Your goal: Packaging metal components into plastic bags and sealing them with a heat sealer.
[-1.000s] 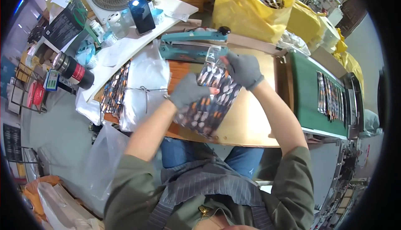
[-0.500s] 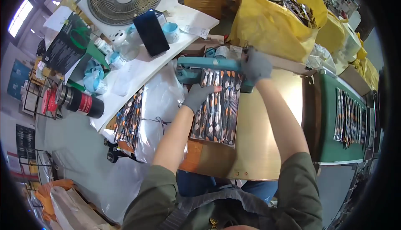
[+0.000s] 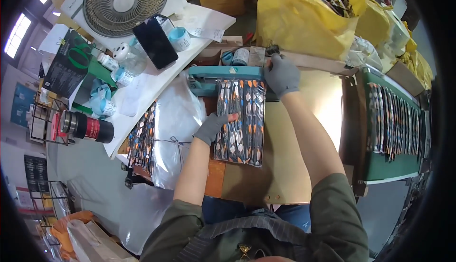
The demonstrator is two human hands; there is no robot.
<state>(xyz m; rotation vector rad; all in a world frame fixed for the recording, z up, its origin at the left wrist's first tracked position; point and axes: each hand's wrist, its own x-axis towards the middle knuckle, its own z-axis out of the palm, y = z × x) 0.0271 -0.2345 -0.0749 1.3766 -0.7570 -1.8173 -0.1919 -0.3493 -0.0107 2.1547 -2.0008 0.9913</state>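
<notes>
A clear bag packed with dark patterned strips (image 3: pixel 240 133), marked in orange and white, lies before me. Its far end meets the long teal arm of a bag sealer (image 3: pixel 223 72). My left hand (image 3: pixel 212 127), gloved in grey with a bare thumb tip, grips the bag's left edge; the thumb lies across the top and the other fingers are mostly hidden. My right hand (image 3: pixel 283 74), also in a grey glove, is closed over the right end of the sealer's arm. That end is largely covered by the hand.
Left are clear plastic bags (image 3: pixel 175 138), more patterned strips (image 3: pixel 142 140) and a white table (image 3: pixel 147 91) bearing a fan (image 3: pixel 124 3), phone (image 3: pixel 155 42) and tumbler (image 3: pixel 92 128). Right, strips stand in a row (image 3: pixel 394 119) on a green surface. A yellow sack (image 3: pixel 304 24) stands beyond.
The whole view has shifted slightly. My right hand, blurred before, is now sharp at the sealer arm's right end. My left hand stays on the bag, a little lower along its edge.
</notes>
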